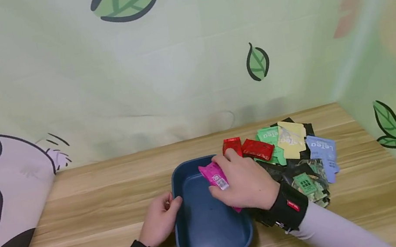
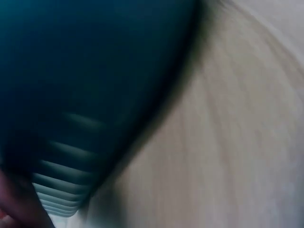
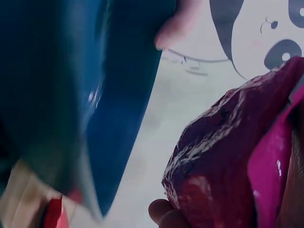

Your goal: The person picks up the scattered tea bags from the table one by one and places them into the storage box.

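A dark blue plastic bin (image 1: 206,228) with a raised rim stands on the table in the head view. At its left rim my left hand (image 1: 160,219) pinches the edge, thumb lapping over the top. My right hand (image 1: 248,181) grips a shiny magenta foil packet (image 1: 215,176) from above, over the bin's right side. Printed white marks show on the packet, and much of it is hidden under the palm. Close up in the right wrist view, the crinkled packet (image 3: 213,147) lies against the fingers, beside the bin wall (image 3: 126,104). The left wrist view is blurred and mostly bin side (image 2: 104,71).
Right of the bin lie two red foil packets (image 1: 258,149) and a spread of flat sachets: green (image 1: 278,155), yellow (image 1: 291,139), blue (image 1: 322,149) and dark patterned ones (image 1: 320,190). Behind the wooden table (image 1: 95,194) hangs a printed cloth backdrop (image 1: 189,76).
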A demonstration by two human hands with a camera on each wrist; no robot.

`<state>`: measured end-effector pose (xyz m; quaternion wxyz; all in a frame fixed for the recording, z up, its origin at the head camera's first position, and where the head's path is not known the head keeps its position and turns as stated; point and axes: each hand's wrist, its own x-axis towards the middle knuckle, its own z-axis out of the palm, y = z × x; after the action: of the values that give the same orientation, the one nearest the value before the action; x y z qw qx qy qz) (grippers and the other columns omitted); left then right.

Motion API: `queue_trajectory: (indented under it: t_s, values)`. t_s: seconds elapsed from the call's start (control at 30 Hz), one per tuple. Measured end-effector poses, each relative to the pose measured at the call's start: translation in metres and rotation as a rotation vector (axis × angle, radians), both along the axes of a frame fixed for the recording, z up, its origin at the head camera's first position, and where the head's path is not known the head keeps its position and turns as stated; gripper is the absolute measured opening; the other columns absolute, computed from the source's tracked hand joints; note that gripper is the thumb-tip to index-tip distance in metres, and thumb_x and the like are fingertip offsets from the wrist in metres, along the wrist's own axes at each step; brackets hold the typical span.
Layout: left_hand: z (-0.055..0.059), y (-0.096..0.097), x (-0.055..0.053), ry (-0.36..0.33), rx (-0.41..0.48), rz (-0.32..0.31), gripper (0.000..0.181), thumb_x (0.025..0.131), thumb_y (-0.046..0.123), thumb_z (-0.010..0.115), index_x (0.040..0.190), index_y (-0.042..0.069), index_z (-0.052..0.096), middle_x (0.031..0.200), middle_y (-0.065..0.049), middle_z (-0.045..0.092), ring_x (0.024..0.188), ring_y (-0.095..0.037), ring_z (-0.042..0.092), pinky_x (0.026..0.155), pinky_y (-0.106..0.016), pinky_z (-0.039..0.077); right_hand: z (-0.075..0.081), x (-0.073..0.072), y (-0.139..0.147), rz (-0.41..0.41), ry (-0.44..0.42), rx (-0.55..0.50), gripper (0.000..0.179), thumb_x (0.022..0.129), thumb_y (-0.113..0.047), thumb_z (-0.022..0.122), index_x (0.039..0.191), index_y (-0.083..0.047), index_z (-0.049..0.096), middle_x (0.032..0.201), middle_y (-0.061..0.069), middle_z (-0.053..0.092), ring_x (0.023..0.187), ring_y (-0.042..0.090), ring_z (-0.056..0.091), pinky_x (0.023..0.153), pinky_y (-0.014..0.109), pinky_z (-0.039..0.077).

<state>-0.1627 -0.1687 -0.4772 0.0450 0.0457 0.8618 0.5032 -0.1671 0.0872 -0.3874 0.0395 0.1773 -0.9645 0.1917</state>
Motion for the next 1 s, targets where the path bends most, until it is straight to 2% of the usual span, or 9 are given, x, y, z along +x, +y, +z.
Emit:
queue_trajectory:
  t_s: [0.13, 0.2, 0.8, 0.9, 0.97, 1.0]
  values:
    - [-0.004, 0.003, -0.002, 0.074, -0.006, 0.005, 0.032, 0.097, 0.023, 0.056, 0.068, 0.01, 0.051, 0.055, -0.002, 0.043, 0.05, -0.018, 0.045, 0.047, -0.026, 0.029, -0.002, 0.001, -0.014, 0.034, 0.016, 0.006, 0.073, 0.075, -0.055, 0.068, 0.135, -0.016, 0.057, 0.111, 0.003, 0.055, 0.074, 0.011, 0.054, 0.059, 0.025, 0.048]
    - [-0.004, 0.004, -0.003, 0.087, 0.004, 0.008, 0.033, 0.096, 0.02, 0.056, 0.066, 0.01, 0.05, 0.055, -0.002, 0.042, 0.05, -0.018, 0.043, 0.048, -0.025, 0.026, -0.003, 0.001, -0.018, 0.057, 0.027, 0.005, 0.072, 0.075, -0.054, 0.069, 0.135, -0.015, 0.058, 0.109, 0.003, 0.055, 0.071, 0.01, 0.054, 0.058, 0.023, 0.048]
    - [-0.003, 0.005, -0.001, 0.024, 0.032, 0.021, 0.031, 0.096, 0.017, 0.054, 0.067, 0.007, 0.05, 0.056, -0.005, 0.042, 0.05, -0.02, 0.044, 0.047, -0.026, 0.027, -0.005, 0.005, -0.03, 0.178, 0.018, 0.048, 0.069, 0.077, -0.055, 0.066, 0.132, -0.015, 0.059, 0.1, 0.002, 0.05, 0.067, 0.01, 0.051, 0.052, 0.021, 0.042]
    - [-0.003, 0.005, -0.001, 0.029, 0.031, 0.022, 0.031, 0.096, 0.018, 0.054, 0.067, 0.007, 0.05, 0.056, -0.004, 0.042, 0.05, -0.019, 0.044, 0.047, -0.025, 0.027, -0.004, 0.005, -0.03, 0.19, -0.009, 0.078, 0.088, 0.074, -0.071, 0.061, 0.144, -0.018, 0.051, 0.112, 0.004, 0.053, 0.08, 0.015, 0.056, 0.061, 0.027, 0.048]
    - [-0.003, 0.004, -0.001, 0.041, 0.03, 0.021, 0.032, 0.096, 0.017, 0.054, 0.066, 0.007, 0.05, 0.055, -0.004, 0.042, 0.049, -0.019, 0.043, 0.046, -0.025, 0.026, -0.003, 0.006, -0.028, 0.197, -0.019, 0.113, 0.105, 0.071, -0.084, 0.051, 0.154, -0.022, 0.039, 0.131, 0.008, 0.051, 0.103, 0.023, 0.058, 0.076, 0.04, 0.053]
    - [-0.003, 0.004, -0.001, 0.048, 0.028, 0.02, 0.032, 0.096, 0.017, 0.054, 0.066, 0.007, 0.05, 0.055, -0.004, 0.041, 0.049, -0.018, 0.043, 0.046, -0.025, 0.026, -0.002, 0.006, -0.027, 0.197, -0.022, 0.13, 0.112, 0.068, -0.09, 0.045, 0.158, -0.025, 0.032, 0.142, 0.009, 0.046, 0.117, 0.029, 0.055, 0.085, 0.049, 0.051]
